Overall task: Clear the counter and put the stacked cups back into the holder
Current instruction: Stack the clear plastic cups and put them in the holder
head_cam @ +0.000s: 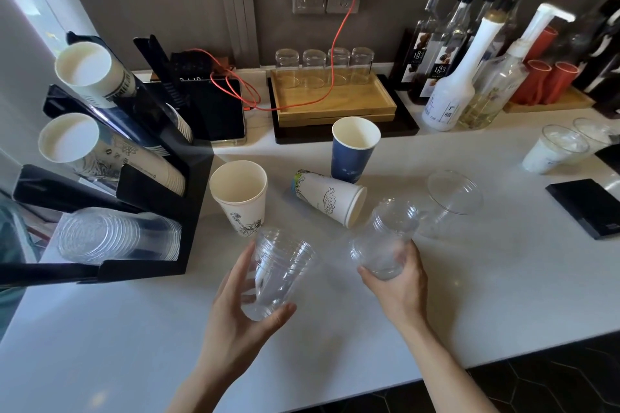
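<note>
left hand (241, 305) grips clear cup stack (278, 271); right hand (399, 285) – clear cup (385, 241), empty

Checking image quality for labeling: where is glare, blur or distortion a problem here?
Head view: window light from the left glares on the holder; wide-angle bending tilts the bottles at the edges; the clear cups in the left hand and right hand show soft, faint outlines.

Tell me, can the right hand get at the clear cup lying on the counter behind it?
Probably not yet. The right hand is already full with a clear cup. The lying cup sits just beyond it with nothing in between, so the path looks free once that hand unloads.
</note>
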